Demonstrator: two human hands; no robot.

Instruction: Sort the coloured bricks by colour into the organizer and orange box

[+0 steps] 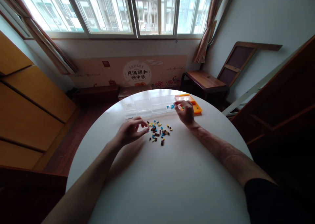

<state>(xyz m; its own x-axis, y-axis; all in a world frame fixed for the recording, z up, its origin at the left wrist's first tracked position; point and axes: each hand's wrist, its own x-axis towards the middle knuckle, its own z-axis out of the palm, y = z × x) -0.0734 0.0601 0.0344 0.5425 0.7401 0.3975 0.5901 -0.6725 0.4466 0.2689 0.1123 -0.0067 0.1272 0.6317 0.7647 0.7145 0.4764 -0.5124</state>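
A loose pile of small building bricks [157, 134] in brown, blue and yellow lies on the white round table [159, 178]. At the pile's left edge is my left hand [133, 129], its thumb and fingers curved and apart with nothing seen between them. My right hand [185, 112] hovers at the right part of a clear compartment box [142, 108], thumb and fingertips drawn together in a pinch. Whatever they hold is too small to make out. Several blue bricks [169, 106] lie in the compartment by those fingertips.
An orange tray [197, 109] with a few small green pieces stands beyond my right hand, partly hidden by it. Past the table are a wooden chair [206, 79], a printed cardboard panel [110, 71] below the window, and a yellow cabinet [31, 109] at left.
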